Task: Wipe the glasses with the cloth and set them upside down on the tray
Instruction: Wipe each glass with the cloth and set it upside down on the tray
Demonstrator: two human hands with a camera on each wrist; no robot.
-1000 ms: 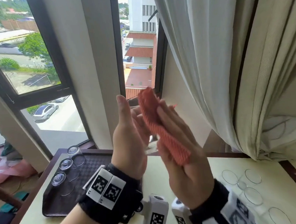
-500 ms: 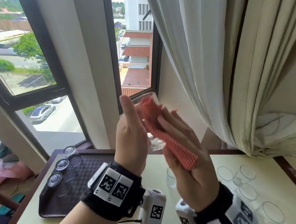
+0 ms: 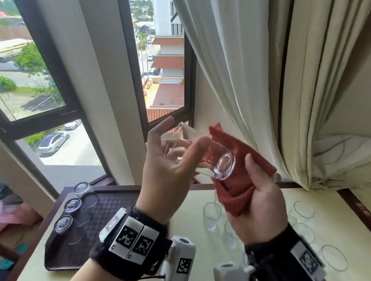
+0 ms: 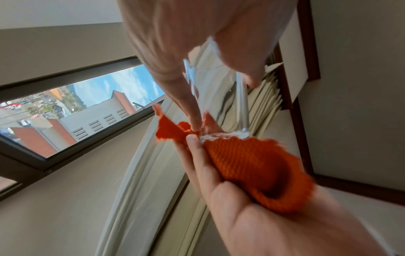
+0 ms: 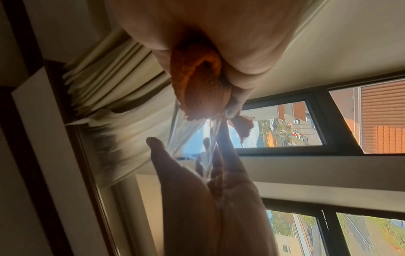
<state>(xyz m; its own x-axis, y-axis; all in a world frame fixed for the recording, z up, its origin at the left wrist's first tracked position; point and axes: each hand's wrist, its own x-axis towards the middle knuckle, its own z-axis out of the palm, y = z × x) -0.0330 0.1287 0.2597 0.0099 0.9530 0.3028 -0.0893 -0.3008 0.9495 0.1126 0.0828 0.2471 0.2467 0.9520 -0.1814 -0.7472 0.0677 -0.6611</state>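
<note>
My left hand (image 3: 176,153) holds a clear glass (image 3: 204,154) in the air between thumb and fingers. The glass is tilted, its thick base (image 3: 225,166) towards me. My right hand (image 3: 256,196) grips a red knitted cloth (image 3: 237,157), which lies against the far side and base of the glass. The left wrist view shows the glass (image 4: 219,97) running from the left hand down to the cloth (image 4: 252,159) in the right palm (image 4: 241,207). In the right wrist view the cloth (image 5: 201,83) meets the glass (image 5: 192,135). Three glasses (image 3: 73,206) stand upside down on the dark tray (image 3: 110,208).
Several upright glasses (image 3: 211,216) stand on the cream table (image 3: 192,243) below and right of my hands. The tray lies at the table's left end. A pale curtain (image 3: 241,73) hangs close on the right, with the window (image 3: 164,77) behind my hands.
The cloth was wrapped over the glass between both hands. Now my hands have drawn apart, the cloth has slid to the right side, and the glass lies tilted with its base towards me.
</note>
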